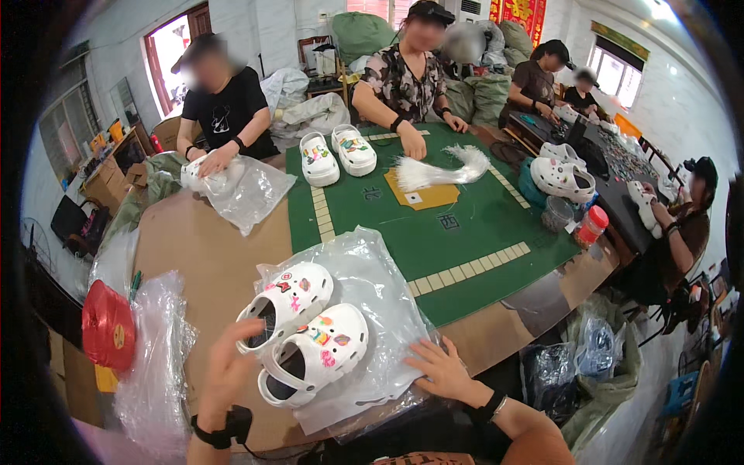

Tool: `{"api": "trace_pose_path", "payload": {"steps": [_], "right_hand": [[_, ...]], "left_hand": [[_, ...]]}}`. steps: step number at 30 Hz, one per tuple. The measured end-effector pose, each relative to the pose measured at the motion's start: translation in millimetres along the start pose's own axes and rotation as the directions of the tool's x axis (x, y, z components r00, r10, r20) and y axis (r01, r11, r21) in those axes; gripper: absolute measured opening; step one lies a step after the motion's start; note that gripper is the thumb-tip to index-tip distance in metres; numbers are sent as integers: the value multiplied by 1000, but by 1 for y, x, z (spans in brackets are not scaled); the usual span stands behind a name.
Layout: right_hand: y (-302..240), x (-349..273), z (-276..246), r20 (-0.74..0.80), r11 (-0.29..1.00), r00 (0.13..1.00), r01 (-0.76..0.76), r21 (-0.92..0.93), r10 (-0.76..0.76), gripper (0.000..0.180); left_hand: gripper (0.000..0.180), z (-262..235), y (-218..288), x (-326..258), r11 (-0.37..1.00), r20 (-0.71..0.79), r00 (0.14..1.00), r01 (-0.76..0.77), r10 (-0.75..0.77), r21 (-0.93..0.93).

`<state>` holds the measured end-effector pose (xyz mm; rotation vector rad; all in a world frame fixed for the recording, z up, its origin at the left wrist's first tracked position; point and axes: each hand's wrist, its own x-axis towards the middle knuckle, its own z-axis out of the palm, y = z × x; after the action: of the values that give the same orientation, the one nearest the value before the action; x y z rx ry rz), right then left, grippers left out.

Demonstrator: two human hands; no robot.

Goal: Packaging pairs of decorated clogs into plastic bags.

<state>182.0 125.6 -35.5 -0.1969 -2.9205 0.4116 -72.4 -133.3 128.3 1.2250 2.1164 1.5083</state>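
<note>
Two white clogs with colourful charms lie side by side on a clear plastic bag (372, 271) at the table's near edge. The farther clog (298, 291) has a red butterfly-like charm and pink ones; the nearer clog (337, 345) carries several bright charms. My left hand (225, 360) is at the heel of the farther clog, its fingers apart and slightly blurred; whether they touch the strap I cannot tell. My right hand (446, 373) lies flat on the bag's right edge with fingers spread, holding nothing.
Another pair of white clogs (338, 155) stands on the green mat (372, 221), beside a bundle of white strands (442, 169). Stacked plastic bags (155, 349) and a red bundle (108, 325) lie left. A red-lidded jar (592, 225) stands right. Several people work around the tables.
</note>
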Motion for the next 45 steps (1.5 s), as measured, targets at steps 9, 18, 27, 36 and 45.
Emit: {"api": "trace_pose_path", "payload": {"steps": [9, 18, 27, 36, 45], "right_hand": [[-1, 5, 7, -10, 999, 1000, 15, 50, -15, 49], [1, 10, 5, -45, 994, 999, 24, 110, -19, 48], [-6, 6, 10, -8, 997, 1000, -5, 82, 6, 45], [5, 8, -1, -52, 979, 998, 47, 200, -37, 39], [-2, 1, 7, -160, 988, 987, 26, 150, -2, 35]], "left_hand": [[47, 53, -81, -32, 539, 65, 987, -137, 149, 831], [35, 26, -76, -73, 592, -4, 992, -73, 129, 803], [55, 10, -70, -25, 586, 103, 988, -152, 116, 796], [65, 24, -96, 57, 718, 262, 921, 27, -287, 695], [34, 45, -118, 49, 696, 91, 975, 79, -204, 714]]}}
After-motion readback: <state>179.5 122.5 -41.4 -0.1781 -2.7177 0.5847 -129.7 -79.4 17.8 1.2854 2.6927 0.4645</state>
